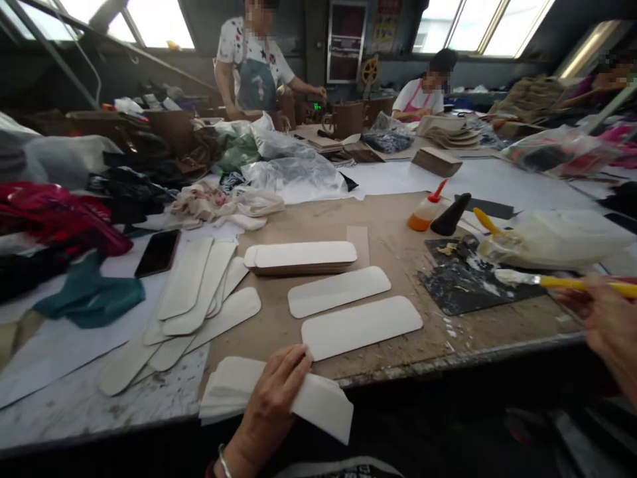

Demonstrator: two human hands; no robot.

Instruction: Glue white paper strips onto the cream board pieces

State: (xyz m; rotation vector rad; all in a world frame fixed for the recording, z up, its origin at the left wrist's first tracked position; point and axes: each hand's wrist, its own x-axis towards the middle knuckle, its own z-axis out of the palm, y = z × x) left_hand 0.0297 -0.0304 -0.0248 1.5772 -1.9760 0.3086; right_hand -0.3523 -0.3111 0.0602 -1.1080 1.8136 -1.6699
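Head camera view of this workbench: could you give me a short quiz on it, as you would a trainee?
1. True or false: the right hand holds a yellow-handled brush.
2. What does the left hand rest on? A) a phone B) a pile of pale strips at the table edge C) a glue bottle
3. How many single strips lie flat between the left hand and the neat stack?

Key: 1 true; 2 B; 3 two.
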